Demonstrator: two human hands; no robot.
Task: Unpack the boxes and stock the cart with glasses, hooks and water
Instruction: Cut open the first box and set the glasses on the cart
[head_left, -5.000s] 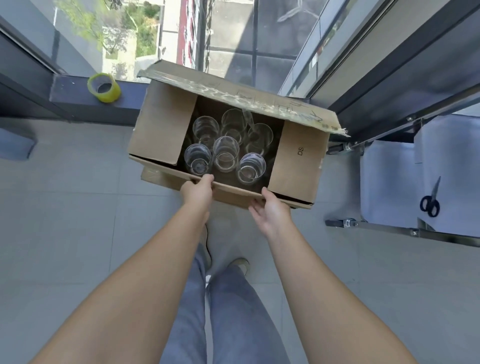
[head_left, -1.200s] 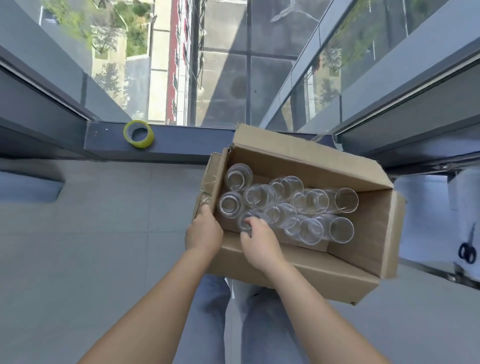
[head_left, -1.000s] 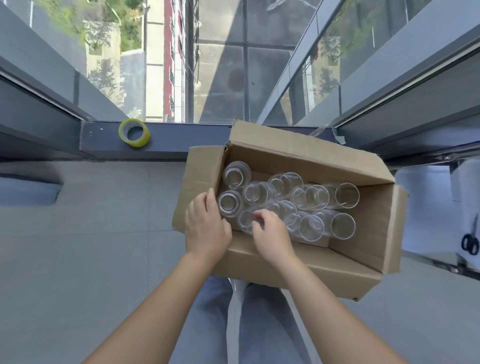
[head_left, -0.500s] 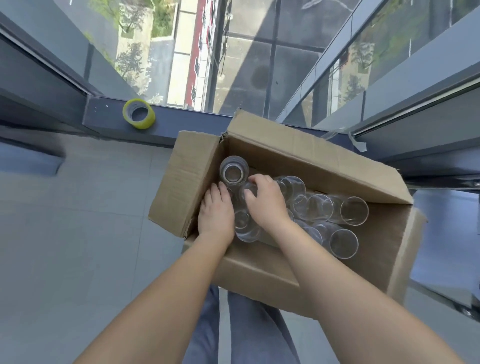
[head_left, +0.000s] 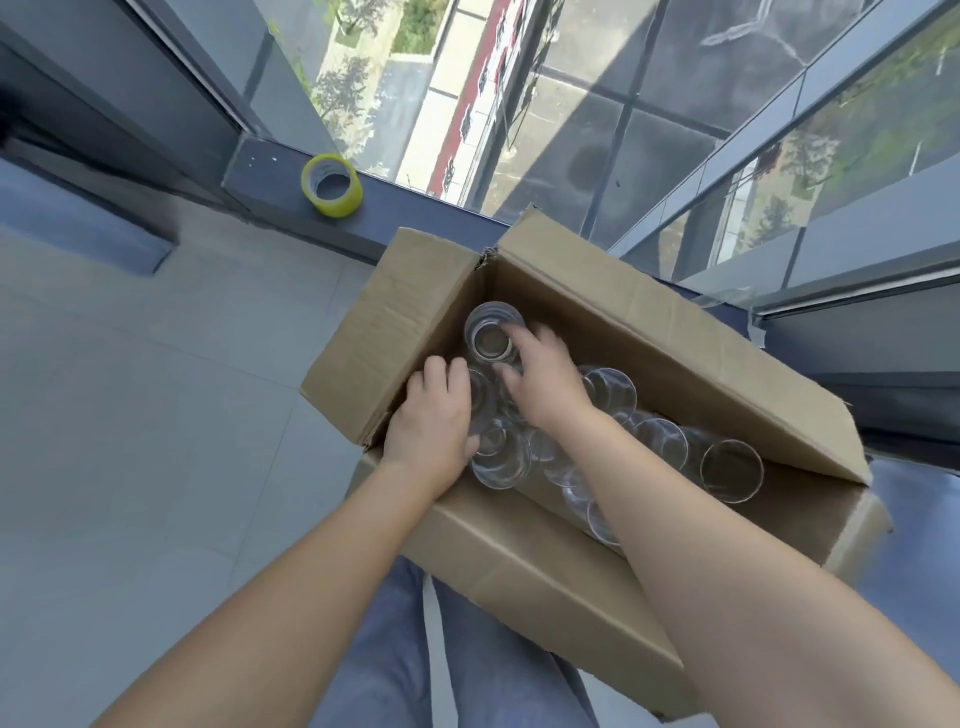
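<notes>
An open cardboard box (head_left: 545, 582) is seen resting on the floor (head_left: 130, 415) beside the window sill, and the clear glasses (head_left: 613, 457) are packed inside it, standing upright and touching one another in close rows. Both hands are lowered into the left end of the box. The left hand (head_left: 434, 423) is curled over a glass near the corner, its fingers wrapped round the rim and side, so it is judged to be clamped on that glass. The right hand (head_left: 545, 376) is spread with its fingers apart over the neighbouring glasses, one fingertip laid on the rim of the far corner glass (head_left: 491, 332); whether anything is actually gripped by it cannot be told. The glasses are judged to be light but rigid, smooth, slippery and easily chipped, most of all where they knock against each other. A hold low round the wall is judged safer than a pinch at the rim, and each glass is best lifted straight up, clear of its neighbours. The cardboard is soft, and its flaps are folded outward. The floor is laid with pale grey tiles, hard enough to break a dropped glass. A yellow tape roll (head_left: 332, 185) is set on the dark sill, and tall glazing onto a street far below is seen behind it.
</notes>
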